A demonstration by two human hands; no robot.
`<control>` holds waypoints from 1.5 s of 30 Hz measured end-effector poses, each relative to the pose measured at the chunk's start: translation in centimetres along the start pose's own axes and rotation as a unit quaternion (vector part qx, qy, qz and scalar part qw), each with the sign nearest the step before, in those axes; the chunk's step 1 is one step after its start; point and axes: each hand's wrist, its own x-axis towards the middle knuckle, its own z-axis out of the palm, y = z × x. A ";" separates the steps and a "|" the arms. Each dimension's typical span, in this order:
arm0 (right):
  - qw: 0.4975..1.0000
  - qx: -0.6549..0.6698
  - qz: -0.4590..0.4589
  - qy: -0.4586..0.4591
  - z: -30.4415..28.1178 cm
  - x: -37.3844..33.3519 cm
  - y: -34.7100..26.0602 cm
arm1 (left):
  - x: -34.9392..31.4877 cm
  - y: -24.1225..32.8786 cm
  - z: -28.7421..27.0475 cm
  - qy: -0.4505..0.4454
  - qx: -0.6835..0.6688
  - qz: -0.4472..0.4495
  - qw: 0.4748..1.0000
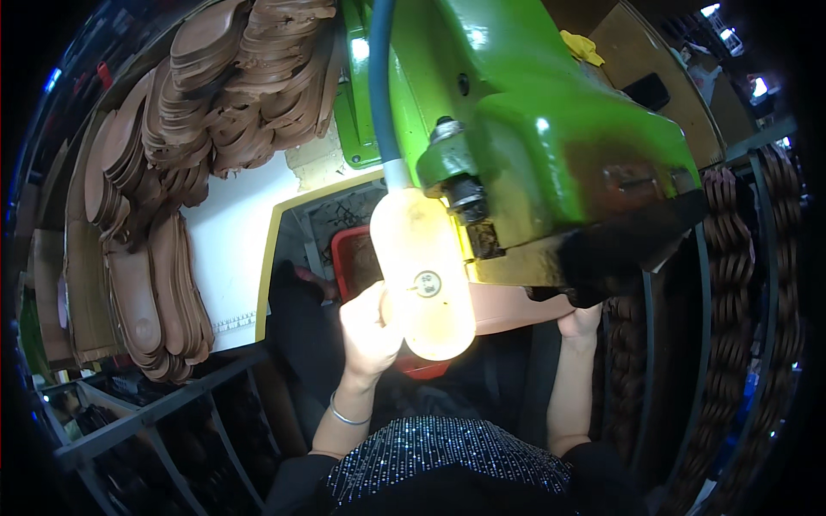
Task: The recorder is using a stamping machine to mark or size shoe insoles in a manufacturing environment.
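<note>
A pinkish-brown shoe sole (520,308) stretches sideways beneath the head of a green machine (551,129). My right hand (582,322) pinches its right end, with some of the fingers out of sight behind it. At the other end my left hand (368,331) is closed, washed out by glare. A bright oval lamp (422,258) on a blue-grey flexible arm covers the sole's left part and my left fingertips. Just right of the lamp, dark metal parts of the machine sit above the sole; the place where they meet it is hidden.
Stacks of brown soles (159,284) crowd the white, yellow-edged table (224,249) at left. A red bin (348,267) stands below, behind the lamp. Racks of brown soles (727,258) line the right. A metal rail (155,404) runs at lower left. A yellow cloth (582,47) lies at back right.
</note>
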 end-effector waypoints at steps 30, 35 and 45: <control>0.993 -0.086 -0.051 -0.058 4.1 0.9 0.7 | 0.5 1.0 0.2 -0.135 0.320 0.118 0.930; 0.996 -0.047 -0.050 -0.051 4.7 0.3 1.4 | 2.4 0.6 -1.6 -0.127 0.126 0.115 0.977; 0.986 -0.035 0.015 -0.163 7.9 -0.1 4.1 | -2.1 2.6 -4.6 -0.033 0.357 -0.006 0.934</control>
